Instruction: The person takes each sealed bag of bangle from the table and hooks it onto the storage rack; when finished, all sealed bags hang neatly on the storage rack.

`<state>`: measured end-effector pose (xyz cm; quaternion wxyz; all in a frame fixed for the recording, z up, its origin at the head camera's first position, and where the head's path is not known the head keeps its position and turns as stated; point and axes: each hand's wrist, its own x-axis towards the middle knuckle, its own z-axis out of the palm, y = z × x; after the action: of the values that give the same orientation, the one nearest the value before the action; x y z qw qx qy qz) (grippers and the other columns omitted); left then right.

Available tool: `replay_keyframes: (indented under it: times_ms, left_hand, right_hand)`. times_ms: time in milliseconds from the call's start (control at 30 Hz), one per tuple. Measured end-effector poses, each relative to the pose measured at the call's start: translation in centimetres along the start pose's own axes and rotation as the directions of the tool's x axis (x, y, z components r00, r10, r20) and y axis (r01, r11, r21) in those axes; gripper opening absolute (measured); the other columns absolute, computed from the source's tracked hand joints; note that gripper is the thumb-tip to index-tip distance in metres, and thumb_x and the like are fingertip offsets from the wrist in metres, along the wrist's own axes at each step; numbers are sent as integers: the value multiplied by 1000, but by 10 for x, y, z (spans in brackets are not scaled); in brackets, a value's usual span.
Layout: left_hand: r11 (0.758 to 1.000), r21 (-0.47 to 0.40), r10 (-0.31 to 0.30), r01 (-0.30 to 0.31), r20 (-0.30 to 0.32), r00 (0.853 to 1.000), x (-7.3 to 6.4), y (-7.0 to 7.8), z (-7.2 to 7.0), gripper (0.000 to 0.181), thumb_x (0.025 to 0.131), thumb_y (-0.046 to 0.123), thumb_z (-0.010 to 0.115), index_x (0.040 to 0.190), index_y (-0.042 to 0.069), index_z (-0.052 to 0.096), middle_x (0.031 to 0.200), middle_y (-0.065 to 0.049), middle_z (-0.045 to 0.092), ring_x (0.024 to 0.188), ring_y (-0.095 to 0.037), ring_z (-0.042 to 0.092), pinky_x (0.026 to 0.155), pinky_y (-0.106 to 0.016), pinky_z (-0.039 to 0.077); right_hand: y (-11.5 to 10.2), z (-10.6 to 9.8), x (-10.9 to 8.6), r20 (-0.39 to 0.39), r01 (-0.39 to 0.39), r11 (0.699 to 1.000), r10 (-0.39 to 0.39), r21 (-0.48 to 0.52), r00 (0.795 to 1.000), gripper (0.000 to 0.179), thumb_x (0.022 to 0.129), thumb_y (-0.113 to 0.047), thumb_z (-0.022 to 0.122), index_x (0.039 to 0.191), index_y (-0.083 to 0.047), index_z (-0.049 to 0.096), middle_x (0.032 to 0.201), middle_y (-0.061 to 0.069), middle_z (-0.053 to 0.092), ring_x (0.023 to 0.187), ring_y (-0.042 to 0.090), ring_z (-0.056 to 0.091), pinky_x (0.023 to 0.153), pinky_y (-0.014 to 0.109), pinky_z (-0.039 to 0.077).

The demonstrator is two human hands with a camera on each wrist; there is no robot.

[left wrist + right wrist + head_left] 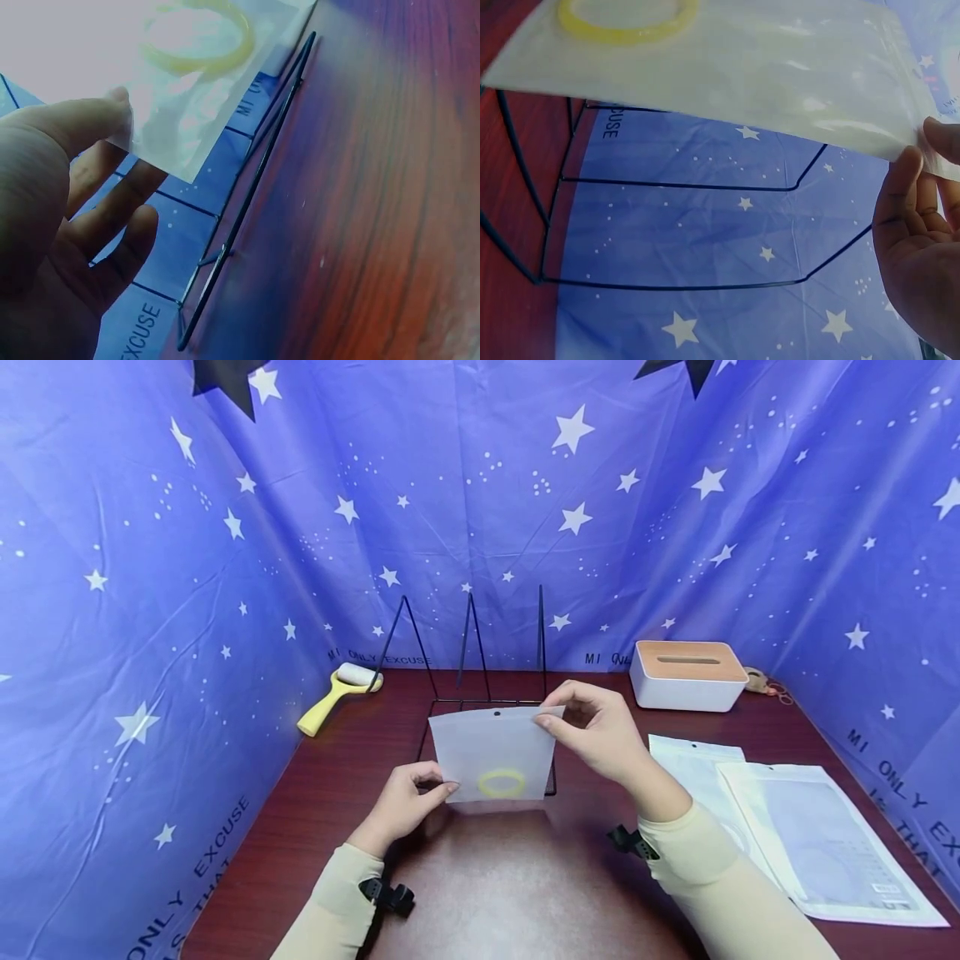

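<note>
A translucent white plastic pouch [480, 747] with a small hang hole at its top is held up over the table, its face toward the head camera. A yellow ring [501, 784] shows through near its lower edge. My left hand [408, 802] pinches the lower left corner between thumb and fingers. At the upper right corner, my right hand [596, 727] pinches the pouch's edge, seen close up in the right wrist view. Behind the pouch stands a black wire rack [468, 647] with tall pointed dividers; the pouch hides part of its base.
Two larger white pouches [825, 852] lie overlapping at the right. A white tissue box [686, 689] with a wooden lid stands at the back right, a small beige object [757, 681] beside it. Back left lies a yellow-handled lint roller [330, 706]. Blue star-patterned cloth [480, 485] surrounds the table.
</note>
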<state>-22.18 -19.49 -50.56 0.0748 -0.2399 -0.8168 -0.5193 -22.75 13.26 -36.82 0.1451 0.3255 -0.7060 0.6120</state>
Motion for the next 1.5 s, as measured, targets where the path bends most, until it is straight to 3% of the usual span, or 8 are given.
replay_keyframes:
  times_ms: [133,300,500,733,1000,1333,1500]
  left_hand:
    - [1000,17,7,-6,-75,997,-1,-3,-2,13,93,4,79,85,13,74,79,-6,76,67,-10,61,66,-27,51]
    - [999,25,22,-19,-130,991,-3,0,-7,15,90,-5,78,83,6,71,80,-13,76,62,-10,53,58,-27,46]
    - [1000,0,23,-23,-140,990,-6,9,-17,16,89,-7,78,83,6,70,79,-10,76,64,-4,53,58,-21,45]
    - [999,-26,42,-46,-136,990,-7,-13,-33,14,91,-9,76,85,3,70,72,-18,69,59,-5,49,53,-22,41]
    - [999,-32,7,-12,-158,987,-10,-23,-53,15,92,1,79,86,14,74,75,-3,73,60,-6,52,55,-22,43]
    - [997,-76,-23,10,-177,984,-15,-27,-73,9,91,3,80,89,0,73,80,-7,74,67,-7,60,61,-22,51]
    - [998,-66,-36,23,-201,979,-17,-28,-80,8,90,-1,80,89,-1,72,81,-8,74,69,-7,61,64,-22,51]
  right_hand:
    - [2,4,1,23,-20,1000,20,10,1000,19,89,4,80,102,-8,76,93,11,71,66,19,58,59,26,49]
    - [4,9,4,39,-63,997,65,-49,997,18,90,-1,81,104,-12,78,95,9,74,62,18,56,55,25,45]
    - [12,17,9,60,-111,990,116,-88,991,12,91,-6,82,100,-14,78,85,2,71,62,17,56,55,26,44]
    - [17,31,15,68,-103,989,111,-106,992,5,93,-11,80,95,-15,78,77,-1,67,60,17,54,53,26,42]
    - [16,54,24,79,-71,993,78,-94,994,3,95,-12,79,93,-11,77,68,2,58,55,15,47,51,26,36]
    - [21,71,33,65,-101,992,106,-79,992,10,94,-5,78,85,-7,76,63,7,52,57,12,45,54,26,37]
    - [24,79,37,61,-82,994,87,-75,994,17,94,-14,81,79,-15,74,62,1,51,57,13,45,52,26,36]
